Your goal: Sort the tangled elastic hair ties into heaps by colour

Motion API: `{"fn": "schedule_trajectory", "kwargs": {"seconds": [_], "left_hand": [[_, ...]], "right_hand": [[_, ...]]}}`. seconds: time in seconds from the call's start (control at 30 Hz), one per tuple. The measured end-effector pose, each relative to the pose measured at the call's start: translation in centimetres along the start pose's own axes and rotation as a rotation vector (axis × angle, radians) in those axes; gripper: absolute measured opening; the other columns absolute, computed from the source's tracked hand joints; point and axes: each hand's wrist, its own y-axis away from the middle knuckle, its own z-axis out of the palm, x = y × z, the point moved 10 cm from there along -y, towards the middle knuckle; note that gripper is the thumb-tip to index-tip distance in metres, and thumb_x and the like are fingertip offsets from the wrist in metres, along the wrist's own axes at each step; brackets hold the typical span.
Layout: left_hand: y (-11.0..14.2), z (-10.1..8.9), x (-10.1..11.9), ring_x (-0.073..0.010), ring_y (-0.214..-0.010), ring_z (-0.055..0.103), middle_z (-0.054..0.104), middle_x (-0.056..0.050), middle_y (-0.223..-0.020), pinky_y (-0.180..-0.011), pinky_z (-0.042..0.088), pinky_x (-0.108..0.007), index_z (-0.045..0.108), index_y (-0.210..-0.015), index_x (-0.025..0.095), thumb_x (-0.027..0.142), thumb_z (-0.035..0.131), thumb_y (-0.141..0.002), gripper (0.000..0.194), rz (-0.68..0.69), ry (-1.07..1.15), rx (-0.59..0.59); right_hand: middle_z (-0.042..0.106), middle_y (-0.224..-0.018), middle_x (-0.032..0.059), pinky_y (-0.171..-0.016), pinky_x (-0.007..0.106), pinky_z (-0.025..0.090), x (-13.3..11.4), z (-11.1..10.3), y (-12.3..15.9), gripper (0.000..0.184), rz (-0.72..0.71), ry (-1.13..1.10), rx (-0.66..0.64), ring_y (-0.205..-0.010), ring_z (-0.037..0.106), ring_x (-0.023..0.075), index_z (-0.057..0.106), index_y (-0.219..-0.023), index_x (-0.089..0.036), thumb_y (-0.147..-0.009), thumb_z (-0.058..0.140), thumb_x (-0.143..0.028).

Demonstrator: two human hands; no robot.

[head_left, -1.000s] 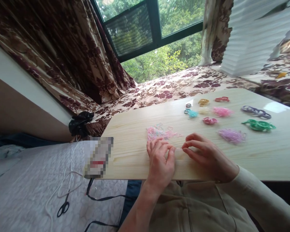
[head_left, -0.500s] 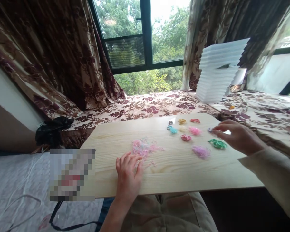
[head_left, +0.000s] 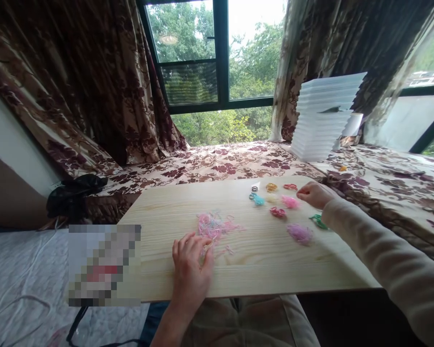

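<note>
Sleeve (head_left: 369,250), if lowered, could drag the green bands (head_left: 318,221) across the desk (head_left: 267,270). Left fingers (head_left: 189,241) sit slightly apart; I cannot tell whether right fingers (head_left: 304,191) are closed.

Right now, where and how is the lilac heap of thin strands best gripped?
Probably pinch the middle of the lilac heap, from above and the near side: it lies low and loose on the tabletop, with bare wood in front, while pink strands and green loops lie beyond.
</note>
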Motion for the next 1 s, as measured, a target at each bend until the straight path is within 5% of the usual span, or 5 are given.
{"fn": "schedule_trajectory", "kwargs": {"seconds": [0.2,0.3,0.47,0.67,1.0], "left_hand": [[-0.1,-0.3,0.6,-0.0271,-0.113,0.054,0.070,-0.005,-0.097,-0.107,0.030,-0.053,0.068,-0.088,0.023,0.016,0.055,-0.084,0.016,-0.031,-0.034,-0.031],[-0.1,-0.3,0.9,-0.0262,-0.115,0.052,0.070,-0.004,-0.099,-0.109,0.026,-0.055,0.068,-0.088,0.024,0.013,0.054,-0.085,0.017,-0.043,-0.049,-0.069],[-0.1,-0.2,1.1,-0.0257,-0.117,0.051,0.069,-0.003,-0.098,-0.110,0.025,-0.056,0.067,-0.087,0.023,0.010,0.054,-0.084,0.019,-0.044,-0.046,-0.081],[0.0,-0.2,0.8,-0.0260,-0.117,0.050,0.068,-0.003,-0.097,-0.111,0.023,-0.058,0.066,-0.082,0.023,0.002,0.049,-0.078,0.027,-0.052,-0.049,-0.073],[0.0,-0.2,1.0,-0.0248,-0.116,0.052,0.067,-0.002,-0.091,-0.112,0.023,-0.057,0.066,-0.070,0.023,0.001,0.049,-0.076,0.029,-0.056,-0.040,-0.104]], "right_hand": [[0.069,-0.090,0.0102,-0.071,0.032,0.049,-3.9,-4.0,4.6,0.022,-0.164,-0.057,0.088,-0.076,0.065,0.0189,0.074,-0.086,-0.016,-0.084,0.058,-0.032],[0.069,-0.091,0.0098,-0.070,0.034,0.051,-8.4,-4.9,9.6,0.023,-0.411,-0.215,0.233,-0.075,0.066,0.0207,0.074,-0.086,-0.020,-0.085,0.056,-0.036],[0.069,-0.088,0.0090,-0.067,0.033,0.054,-14.6,-1.0,14.9,0.024,-0.534,-0.375,0.200,-0.076,0.068,0.0209,0.071,-0.086,-0.022,-0.090,0.051,-0.034],[0.068,-0.087,0.0078,-0.066,0.031,0.054,-18.7,2.9,15.1,0.025,-0.560,-0.483,0.149,-0.074,0.066,0.0177,0.071,-0.092,-0.020,-0.091,0.047,-0.023],[0.065,-0.084,0.0067,-0.066,0.031,0.051,-20.9,2.5,16.6,0.034,-0.730,-0.420,0.213,-0.074,0.061,0.0168,0.074,-0.096,-0.025,-0.089,0.042,-0.013]]}}
